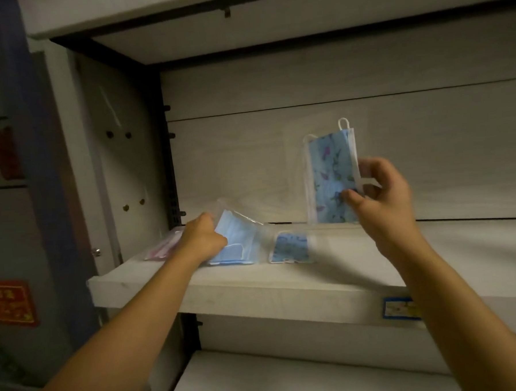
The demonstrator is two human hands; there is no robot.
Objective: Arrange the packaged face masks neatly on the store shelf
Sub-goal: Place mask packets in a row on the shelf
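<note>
Plastic gloss covers every pack on the pale wood-grain shelf (285, 280). Far left lies a pink mask pack (164, 248). The left hand (202, 238) grips the plain blue mask pack (238, 244), tilted up, fingers curled over its left edge. A flat patterned pack (292, 247) lies just right. The right hand (382, 197) pinches an upright floral mask pack (330, 176) between thumb and fingers at its right edge.
</note>
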